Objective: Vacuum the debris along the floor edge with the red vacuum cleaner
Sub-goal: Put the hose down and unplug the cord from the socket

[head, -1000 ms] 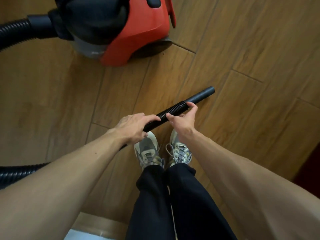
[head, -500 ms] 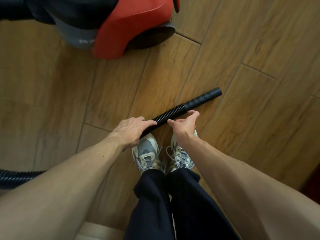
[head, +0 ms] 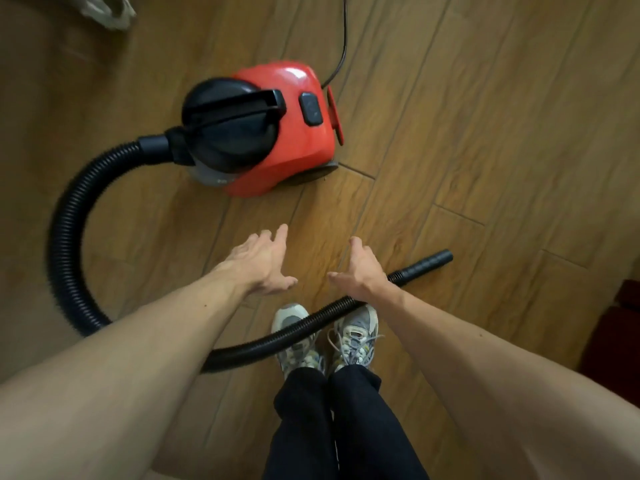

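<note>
The red vacuum cleaner (head: 277,129) with a black lid and handle stands on the wooden floor ahead of me. Its black ribbed hose (head: 69,237) loops out to the left, comes back across my shoes and ends in a smooth black nozzle (head: 427,261) lying on the floor at the right. My left hand (head: 261,263) hovers open above the floor, fingers spread toward the vacuum. My right hand (head: 360,271) is open too, just above the hose near the nozzle, holding nothing.
A thin black power cord (head: 343,39) runs from the vacuum's back toward the top. A pale crumpled bag (head: 110,10) lies at the top left. Something dark red (head: 620,341) sits at the right edge. My shoes (head: 325,337) stand under the hose.
Both hands have let go of the hose, which now lies on the floor across my shoes. My hands have opened and reached forward. My view has lifted, showing the whole vacuum.
</note>
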Demonstrator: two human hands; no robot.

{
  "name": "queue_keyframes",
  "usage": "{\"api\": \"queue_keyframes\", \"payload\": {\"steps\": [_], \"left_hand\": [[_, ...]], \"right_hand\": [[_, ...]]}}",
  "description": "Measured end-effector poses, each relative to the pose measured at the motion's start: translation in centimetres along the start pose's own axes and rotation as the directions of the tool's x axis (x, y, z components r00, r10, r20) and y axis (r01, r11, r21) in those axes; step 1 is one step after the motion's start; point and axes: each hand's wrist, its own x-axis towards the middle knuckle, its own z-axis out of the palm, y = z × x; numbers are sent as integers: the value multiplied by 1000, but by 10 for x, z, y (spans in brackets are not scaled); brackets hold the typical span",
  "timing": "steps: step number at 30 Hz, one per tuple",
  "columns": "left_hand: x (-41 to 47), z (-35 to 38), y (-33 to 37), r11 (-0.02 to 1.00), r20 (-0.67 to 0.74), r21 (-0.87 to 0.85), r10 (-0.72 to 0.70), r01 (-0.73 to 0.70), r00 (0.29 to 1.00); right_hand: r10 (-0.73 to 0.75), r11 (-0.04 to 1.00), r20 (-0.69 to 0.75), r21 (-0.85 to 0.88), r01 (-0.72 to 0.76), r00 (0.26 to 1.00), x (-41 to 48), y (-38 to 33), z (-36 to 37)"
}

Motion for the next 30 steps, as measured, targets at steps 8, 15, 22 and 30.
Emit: {"api": "queue_keyframes", "payload": {"steps": [8, 15, 22, 30], "left_hand": [[-109, -165, 5, 988, -232, 152, 11, 25, 973], [-239, -341, 22, 967, -484, 241, 49, 80, 874], [-388, -485, 47, 944, -681, 289, 87, 158, 727], [-558, -596, 68, 933, -843, 304, 169, 193, 511]], "right_hand": [[-302, 890, -67, -377, 256, 951, -103, -115, -139], [-479, 790, -236, -537, 297, 846, -232, -216, -286], [-636, 712, -410, -639, 292, 654, -387, -293, -419], [-739, 631, -468, -733, 255, 484, -558, -344, -517]]}}
